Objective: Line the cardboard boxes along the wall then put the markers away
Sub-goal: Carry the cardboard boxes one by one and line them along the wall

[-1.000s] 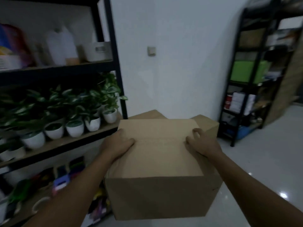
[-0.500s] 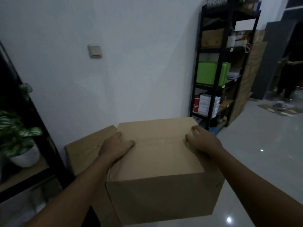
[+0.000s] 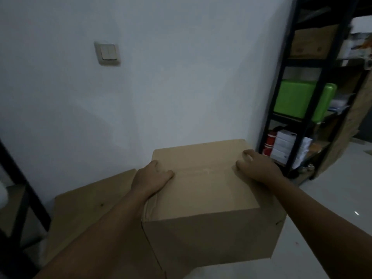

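Brown cardboard box [image 3: 203, 200], closed, is held up in front of a white wall [image 3: 171, 77]. Someone's left hand [image 3: 150, 181] and right hand [image 3: 254, 168] grip its top edges, fingers curled. A second cardboard box [image 3: 88, 214] sits lower left against the wall; black shelving [image 3: 314, 97] with a green case [image 3: 296, 99] stands to the right.

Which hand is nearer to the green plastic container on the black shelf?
Right. The right hand grips the cardboard box's shelf-side edge, below the green plastic container; the left hand is opposite.
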